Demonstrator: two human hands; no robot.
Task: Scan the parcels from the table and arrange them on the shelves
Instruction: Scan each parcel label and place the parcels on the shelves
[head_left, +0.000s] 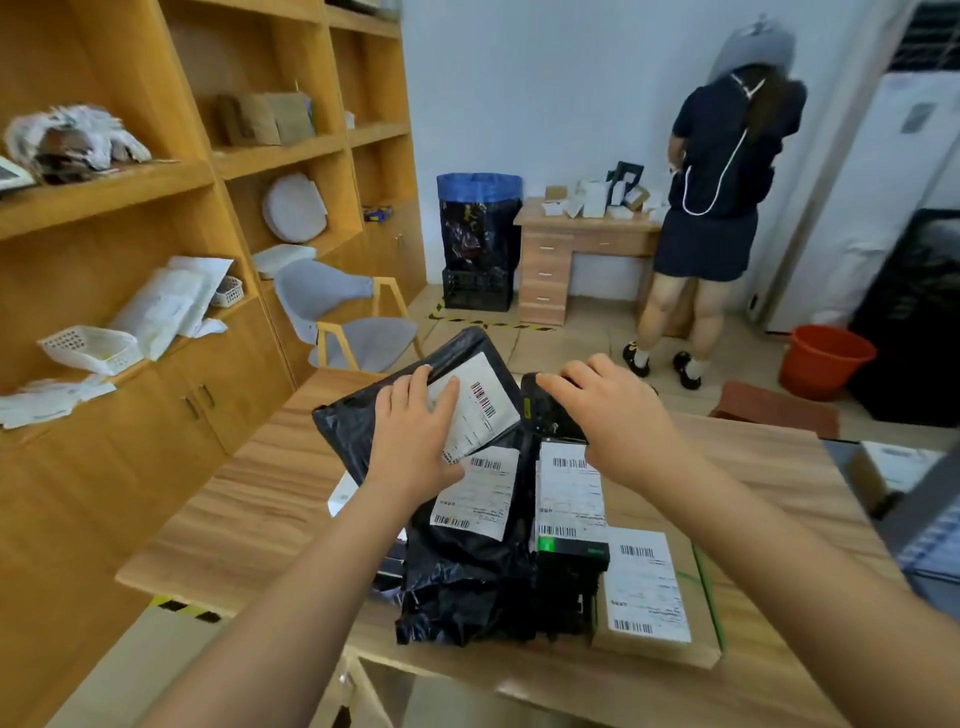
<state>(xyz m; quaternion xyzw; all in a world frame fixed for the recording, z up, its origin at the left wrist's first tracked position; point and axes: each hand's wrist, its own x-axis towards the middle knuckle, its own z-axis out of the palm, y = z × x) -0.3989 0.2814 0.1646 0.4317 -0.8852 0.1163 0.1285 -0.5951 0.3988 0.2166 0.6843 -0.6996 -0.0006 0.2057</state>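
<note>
Black poly mailer (353, 431), seemingly soft, light and slick, leans on the parcel pile (467, 566) on the table (270, 493) under the flat, straight-fingered left hand (415, 431), best pinched at an edge clear of its label (488, 400), while the right hand (618, 415) curls round a handheld scanner (550, 410).

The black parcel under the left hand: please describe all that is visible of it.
The black parcel is a soft, glossy, wrinkled plastic mailer. A white label with red and black barcodes is stuck on top. It lies tilted on the pile of other parcels on the table. The left hand rests flat on its label.
</note>
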